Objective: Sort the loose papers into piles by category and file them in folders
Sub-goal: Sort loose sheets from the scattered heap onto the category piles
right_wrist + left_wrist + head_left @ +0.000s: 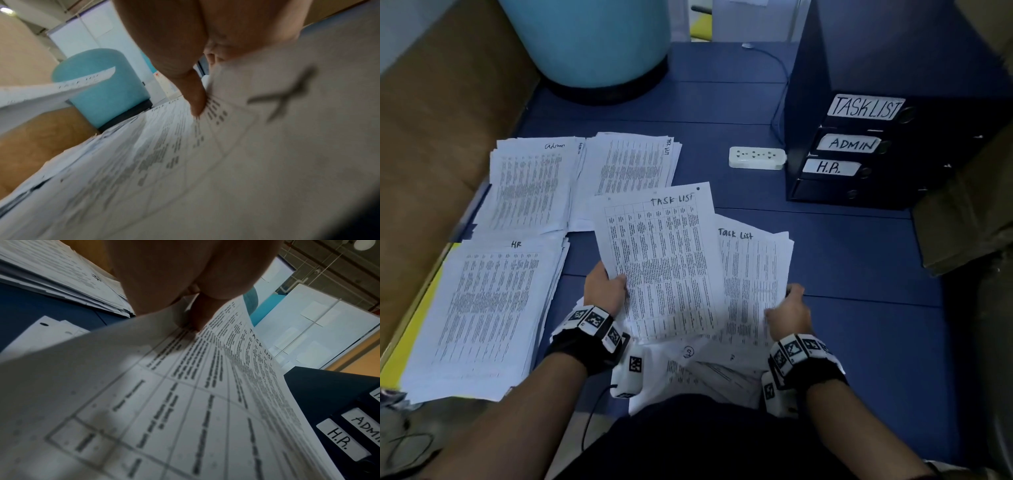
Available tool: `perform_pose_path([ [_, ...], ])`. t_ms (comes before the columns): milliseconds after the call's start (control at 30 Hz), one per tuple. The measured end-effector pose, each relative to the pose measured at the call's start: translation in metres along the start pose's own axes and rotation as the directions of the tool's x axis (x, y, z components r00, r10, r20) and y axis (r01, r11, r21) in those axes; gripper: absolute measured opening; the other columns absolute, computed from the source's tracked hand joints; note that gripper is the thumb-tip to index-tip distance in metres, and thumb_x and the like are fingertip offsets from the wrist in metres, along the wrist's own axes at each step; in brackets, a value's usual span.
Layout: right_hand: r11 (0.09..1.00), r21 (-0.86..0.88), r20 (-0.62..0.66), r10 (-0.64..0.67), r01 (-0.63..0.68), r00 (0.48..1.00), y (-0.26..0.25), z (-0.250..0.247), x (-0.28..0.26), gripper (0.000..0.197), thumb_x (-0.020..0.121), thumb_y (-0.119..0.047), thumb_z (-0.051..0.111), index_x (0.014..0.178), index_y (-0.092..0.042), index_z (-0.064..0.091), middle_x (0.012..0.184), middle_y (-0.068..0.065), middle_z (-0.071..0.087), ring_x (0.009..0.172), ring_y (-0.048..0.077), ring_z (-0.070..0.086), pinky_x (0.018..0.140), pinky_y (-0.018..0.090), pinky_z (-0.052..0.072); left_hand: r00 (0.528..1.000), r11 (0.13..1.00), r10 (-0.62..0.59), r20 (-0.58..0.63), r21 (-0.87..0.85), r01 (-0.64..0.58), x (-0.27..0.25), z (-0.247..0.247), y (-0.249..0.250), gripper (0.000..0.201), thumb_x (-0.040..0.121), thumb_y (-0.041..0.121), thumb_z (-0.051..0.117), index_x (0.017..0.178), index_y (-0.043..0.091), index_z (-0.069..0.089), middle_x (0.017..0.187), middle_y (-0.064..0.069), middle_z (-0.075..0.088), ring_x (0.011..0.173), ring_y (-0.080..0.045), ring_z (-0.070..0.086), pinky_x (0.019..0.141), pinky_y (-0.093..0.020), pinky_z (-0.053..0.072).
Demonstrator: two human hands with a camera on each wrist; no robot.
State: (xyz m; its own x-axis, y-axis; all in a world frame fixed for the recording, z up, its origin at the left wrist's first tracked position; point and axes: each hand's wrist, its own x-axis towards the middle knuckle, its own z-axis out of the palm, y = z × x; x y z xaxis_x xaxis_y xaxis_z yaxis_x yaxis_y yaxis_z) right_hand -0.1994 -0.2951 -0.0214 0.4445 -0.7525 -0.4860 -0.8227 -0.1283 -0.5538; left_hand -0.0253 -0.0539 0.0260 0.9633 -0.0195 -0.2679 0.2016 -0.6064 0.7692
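Note:
My left hand [608, 287] pinches the left edge of a printed sheet headed "TASK LIST" [664, 260], lifted above the loose stack; the thumb lies on top of that sheet [205, 369] in the left wrist view. My right hand [787, 308] grips the loose stack [753, 274], whose top sheet also reads "Task List", with its thumb on the paper [185, 162]. Three sorted piles lie on the blue floor: Admin [530, 185], Task List [630, 164] and HR [486, 315]. Dark binders labelled TASK LIST [866, 107], ADMIN [851, 144] and H.R. [830, 168] stand stacked at right.
A white power strip [756, 157] with its cable lies beside the binders. A light blue round stool [589, 41] stands at the back. A brown panel [441, 120] borders the left side. More loose sheets [698, 377] lie in my lap.

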Motion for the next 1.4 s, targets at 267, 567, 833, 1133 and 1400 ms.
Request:
perform_pose_path([
  [267, 0.924, 0.373, -0.102, -0.05, 0.085, 0.993, 0.004, -0.048, 0.01, 0.015, 0.099, -0.012, 0.047, 0.093, -0.017, 0.06, 0.083, -0.002, 0.063, 0.072, 0.02, 0.058, 0.054, 0.022, 0.04, 1.0, 0.999, -0.014, -0.009, -0.028, 0.014, -0.003, -0.006, -0.002, 0.018, 0.086, -0.002, 0.052, 0.092, 0.013, 0.058, 0.092, -0.007, 0.064, 0.085, -0.026, 0.059, 0.076, -0.034, 0.046],
  [567, 0.856, 0.502, -0.17, -0.044, 0.125, 0.984, 0.008, -0.063, 0.014, 0.017, 0.098, -0.018, 0.051, 0.091, -0.028, 0.062, 0.091, -0.007, 0.069, 0.081, 0.019, 0.065, 0.078, 0.037, 0.054, 0.998, 0.995, -0.056, -0.007, -0.081, 0.055, 0.003, -0.01, -0.004, 0.016, 0.082, -0.002, 0.053, 0.086, 0.011, 0.061, 0.088, -0.01, 0.066, 0.083, -0.03, 0.063, 0.073, -0.038, 0.05],
  [833, 0.807, 0.566, -0.08, -0.148, 0.168, 0.986, -0.015, -0.055, 0.004, 0.021, 0.099, -0.012, 0.053, 0.098, -0.03, 0.064, 0.099, -0.009, 0.071, 0.093, 0.016, 0.068, 0.088, 0.043, 0.056, 0.999, 0.999, -0.024, 0.04, -0.045, 0.026, -0.003, -0.011, 0.003, 0.021, 0.085, -0.001, 0.052, 0.081, 0.018, 0.058, 0.083, 0.0, 0.062, 0.084, -0.025, 0.06, 0.079, -0.037, 0.049],
  [1133, 0.798, 0.586, 0.234, -0.328, 0.137, 0.915, -0.05, -0.029, -0.026, 0.022, 0.099, -0.008, 0.05, 0.107, -0.023, 0.065, 0.109, -0.001, 0.073, 0.104, 0.02, 0.068, 0.098, 0.047, 0.051, 0.944, 0.992, 0.023, 0.33, -0.121, 0.018, -0.019, 0.002, 0.015, 0.04, 0.089, 0.004, 0.055, 0.127, 0.017, 0.056, 0.117, -0.002, 0.064, 0.107, -0.024, 0.06, 0.096, -0.039, 0.046],
  [1400, 0.811, 0.583, 0.338, -0.301, 0.053, 0.892, -0.058, -0.009, -0.036, 0.039, 0.085, -0.063, 0.057, 0.099, -0.027, 0.058, 0.095, -0.003, 0.065, 0.089, 0.009, 0.057, 0.092, 0.034, 0.044, 0.963, 0.996, 0.056, 0.264, -0.076, -0.037, -0.01, -0.013, -0.001, 0.039, 0.085, 0.019, 0.064, 0.123, 0.019, 0.056, 0.117, -0.002, 0.065, 0.105, -0.024, 0.061, 0.088, -0.039, 0.047],
])
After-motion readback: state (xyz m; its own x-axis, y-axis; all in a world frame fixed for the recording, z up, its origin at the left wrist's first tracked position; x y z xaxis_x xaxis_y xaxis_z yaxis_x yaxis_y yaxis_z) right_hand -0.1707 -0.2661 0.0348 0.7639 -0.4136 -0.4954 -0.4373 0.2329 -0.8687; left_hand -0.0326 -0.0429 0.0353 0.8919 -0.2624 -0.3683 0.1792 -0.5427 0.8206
